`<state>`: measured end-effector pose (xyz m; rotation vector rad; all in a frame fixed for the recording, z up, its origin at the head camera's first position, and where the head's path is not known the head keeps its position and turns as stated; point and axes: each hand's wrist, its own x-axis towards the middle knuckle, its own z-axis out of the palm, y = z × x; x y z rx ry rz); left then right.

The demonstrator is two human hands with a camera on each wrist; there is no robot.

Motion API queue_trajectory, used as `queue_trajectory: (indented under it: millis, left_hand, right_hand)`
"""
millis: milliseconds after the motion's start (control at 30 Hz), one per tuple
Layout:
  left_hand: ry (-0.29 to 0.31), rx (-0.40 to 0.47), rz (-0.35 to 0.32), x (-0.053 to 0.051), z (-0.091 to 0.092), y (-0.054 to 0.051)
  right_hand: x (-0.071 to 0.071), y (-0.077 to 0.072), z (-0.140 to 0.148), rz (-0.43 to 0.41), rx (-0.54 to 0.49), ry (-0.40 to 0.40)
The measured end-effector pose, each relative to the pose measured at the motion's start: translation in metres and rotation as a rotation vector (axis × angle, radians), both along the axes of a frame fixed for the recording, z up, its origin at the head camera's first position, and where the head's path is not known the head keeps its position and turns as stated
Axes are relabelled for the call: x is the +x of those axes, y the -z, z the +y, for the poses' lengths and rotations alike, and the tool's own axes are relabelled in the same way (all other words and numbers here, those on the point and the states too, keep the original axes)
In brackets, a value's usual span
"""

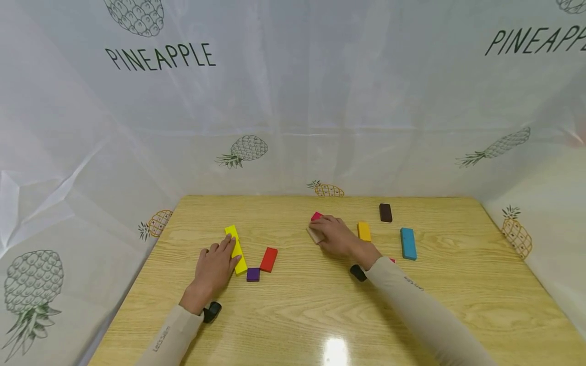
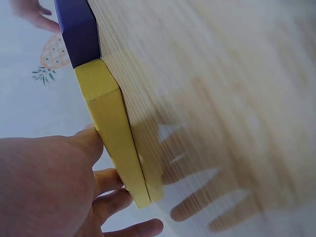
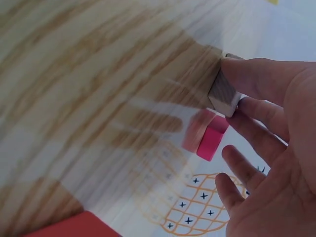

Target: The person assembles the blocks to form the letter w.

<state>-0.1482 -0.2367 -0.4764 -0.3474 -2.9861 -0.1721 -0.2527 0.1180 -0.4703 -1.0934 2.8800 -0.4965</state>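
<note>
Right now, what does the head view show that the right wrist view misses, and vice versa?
Only the head view: the left grip, purple block, blue block and dark brown block.
Only the right wrist view: the right grip from its palm side.
Both: the right grip itself, the pale wooden block it pinches, a pink block and the wooden tabletop.

Shows a pale wood-grained table [image 1: 293, 310], with a white glare of light [image 1: 335, 351] well away from the far edge. Is backed beyond that edge by creased white sheeting [image 1: 293, 91], printed with pineapples [image 1: 249, 147] and PINEAPPLE lettering [image 1: 160, 58], and flanked by it past the left and right edges.
</note>
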Motion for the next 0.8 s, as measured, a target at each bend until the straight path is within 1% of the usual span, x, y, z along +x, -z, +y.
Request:
queue_trajectory:
  millis: [67,167,333,500,667,800]
  left_hand:
    - [-0.001,-0.003,0.001,0.0,0.001,0.0]
    - [-0.011,0.001,-0.018,0.001,0.002,-0.003]
    - [-0.022,-0.012,-0.05,0.001,0.003,-0.006]
    - [-0.026,-0.006,-0.062,0.001,0.004,-0.007]
    - [-0.025,-0.007,-0.061,0.0,0.003,-0.006]
    - [-0.023,-0.005,-0.053,0.001,0.003,-0.006]
  right_hand:
    - [0.0,0.0,0.0,0.008,0.002,-0.009]
    - [-0.001,0.0,-0.001,0.017,0.001,-0.007]
    - [0.001,-0.001,-0.009,-0.002,-0.014,0.007]
    - [0.007,0.0,-0.025,-0.002,-0.018,0.03]
    - [0.013,-0.002,-0.046,0.003,-0.056,0.06]
    - [0.015,-0.003,-0.06,0.017,-0.076,0.082]
